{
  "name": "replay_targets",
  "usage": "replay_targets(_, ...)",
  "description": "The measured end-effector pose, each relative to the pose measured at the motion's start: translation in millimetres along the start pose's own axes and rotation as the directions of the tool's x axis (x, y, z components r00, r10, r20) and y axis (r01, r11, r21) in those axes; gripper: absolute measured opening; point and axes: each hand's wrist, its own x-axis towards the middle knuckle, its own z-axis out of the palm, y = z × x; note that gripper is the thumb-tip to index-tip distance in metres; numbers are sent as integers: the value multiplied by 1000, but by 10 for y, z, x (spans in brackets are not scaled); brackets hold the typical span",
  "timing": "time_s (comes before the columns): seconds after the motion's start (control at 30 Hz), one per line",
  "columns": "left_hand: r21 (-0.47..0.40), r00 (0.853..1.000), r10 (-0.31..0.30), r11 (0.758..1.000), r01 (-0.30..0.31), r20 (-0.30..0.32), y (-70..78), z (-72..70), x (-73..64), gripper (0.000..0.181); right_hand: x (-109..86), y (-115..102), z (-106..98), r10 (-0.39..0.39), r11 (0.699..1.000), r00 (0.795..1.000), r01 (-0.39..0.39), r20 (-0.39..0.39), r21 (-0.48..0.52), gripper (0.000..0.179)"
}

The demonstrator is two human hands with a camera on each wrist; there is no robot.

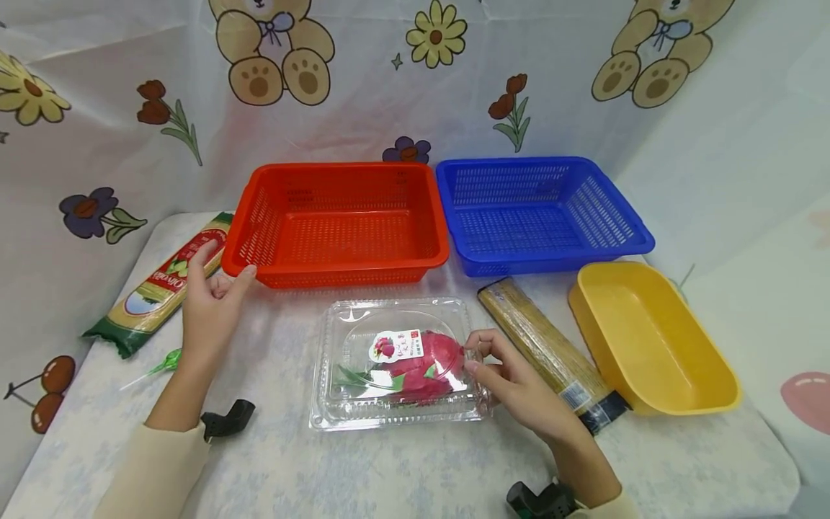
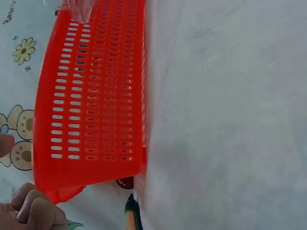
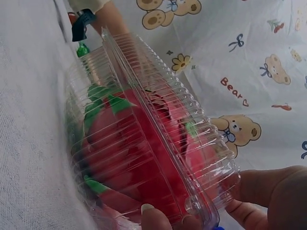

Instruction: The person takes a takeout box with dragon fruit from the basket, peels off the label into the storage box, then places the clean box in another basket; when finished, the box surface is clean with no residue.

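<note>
Fruit box point(image 1: 397, 366), clear plastic, labelled, red dragon fruit point(image 1: 447, 360) inside; on the table point(image 1: 389, 476) between the left hand point(image 1: 212, 317) and the right hand point(image 1: 512, 382). Right hand: pinching the box's right edge. Left hand: thumb and forefinger spread, other fingers curled in, by the near left corner of a red basket point(image 1: 337, 277). Pasta packet point(image 1: 158, 290): left of the left hand. Blue basket point(image 1: 545, 261): beyond the right hand. Noodle packet point(image 1: 546, 342), yellow tub point(image 1: 655, 342): right of the right hand.
</note>
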Motion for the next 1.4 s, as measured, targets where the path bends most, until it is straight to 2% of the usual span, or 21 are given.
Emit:
replay_targets(0.03, 43, 1000, 17, 999, -17, 4, 24, -38, -60, 76, 3, 2, -1, -5, 1000, 1000, 5, -1, -6, 24)
replay_targets(0.1, 111, 995, 89, 990, -93, 41, 67, -89, -200, 74, 8, 4, -2, -16, 1000, 1000, 16, -3, -18, 23)
replay_targets(0.17, 153, 976, 172, 970, -191, 131, 103, -100, -357, 70, 11, 6, -4, -23, 999, 1000, 23, -6, -29, 23)
replay_targets(0.2, 158, 958, 213, 957, -244, 193, 118, -91, -439, 69, 11, 7, -5, -25, 999, 1000, 25, -8, -35, 23)
replay_targets(0.23, 158, 932, 247, 943, -294, 265, 128, -73, -520, 68, 10, 7, -7, -27, 999, 1000, 26, -8, -41, 23)
replay_targets(0.27, 151, 900, 272, 929, -338, 341, 131, -50, -596, 67, 11, 6, -9, -30, 999, 1000, 29, -8, -45, 23)
replay_targets(0.33, 134, 836, 271, 918, -374, 477, 133, 6, -727, 71, 18, 6, -11, -30, 998, 1000, 29, -7, -50, 23)
replay_targets(0.4, 114, 783, 241, 923, -367, 573, 129, 59, -824, 78, 30, 4, -10, -32, 998, 999, 32, -6, -59, 23)
replay_targets(0.43, 109, 765, 223, 928, -357, 605, 130, 86, -859, 81, 38, 1, -15, -34, 997, 999, 34, -6, -66, 23)
replay_targets(0.47, 105, 752, 210, 932, -347, 625, 128, 109, -885, 83, 46, -2, -17, -37, 997, 999, 36, -6, -70, 23)
replay_targets(0.63, 60, 710, 201, 944, -325, 675, 93, 163, -953, 90, 73, -1, -12, -39, 996, 999, 37, -16, -82, 23)
replay_targets(0.77, 10, 684, 214, 951, -308, 697, 49, 189, -998, 89, 69, 7, 7, -28, 996, 999, 27, -21, -85, 25)
replay_targets(0.93, -89, 686, 239, 965, -247, 687, 39, 260, -1029, 84, 43, 14, 17, -22, 997, 999, 19, -37, -79, 26)
replay_targets(1.1, -122, 689, 248, 966, -227, 682, 36, 272, -1047, 83, 25, 14, 21, -24, 996, 999, 22, -22, -89, 26)
replay_targets(1.2, -128, 688, 257, 964, -234, 679, 21, 274, -1044, 83, 17, -11, -12, -39, 988, 999, 39, 2, -153, 27)
replay_targets(1.27, -133, 685, 263, 962, -238, 680, 11, 277, -1035, 83, 9, -46, -51, -55, 971, 998, 58, 19, -231, 29)
replay_targets(1.4, -138, 683, 269, 961, -241, 680, 3, 277, -1026, 82, -2, -151, -157, -46, 909, 997, 66, 58, -411, 44)
